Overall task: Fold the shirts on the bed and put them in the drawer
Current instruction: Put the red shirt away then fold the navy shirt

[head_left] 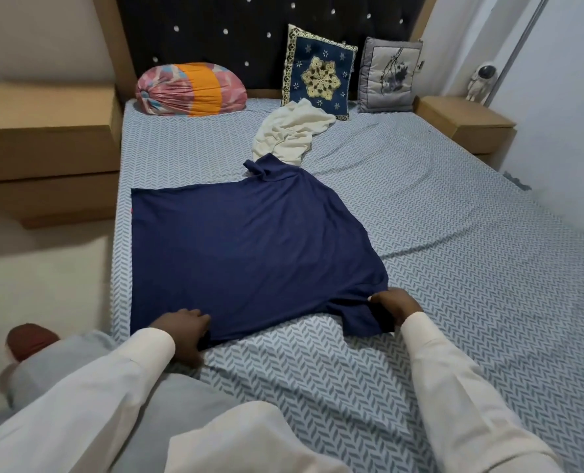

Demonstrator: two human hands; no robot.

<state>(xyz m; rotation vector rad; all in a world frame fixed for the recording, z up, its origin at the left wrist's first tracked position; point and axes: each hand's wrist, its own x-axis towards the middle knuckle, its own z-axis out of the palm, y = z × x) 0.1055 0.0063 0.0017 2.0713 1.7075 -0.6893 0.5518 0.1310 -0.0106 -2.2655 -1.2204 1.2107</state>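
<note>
- Head view: a navy shirt (249, 254) lies spread flat on the left half of the bed (471, 268), collar toward the headboard
- The left hand (184, 327) grips the shirt's near edge, fingers curled over the cloth
- The right hand (394, 305) pinches bunched fabric by the near sleeve
- A crumpled cream shirt (292, 131) lies just beyond the navy collar, touching it, in front of a blue patterned cushion (317, 76)

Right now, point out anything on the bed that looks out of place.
The crumpled cream shirt lies in a heap near the cushions, unfolded. The flat navy blue shirt has its far sleeve bunched against it. Nothing looks spilled.
</note>
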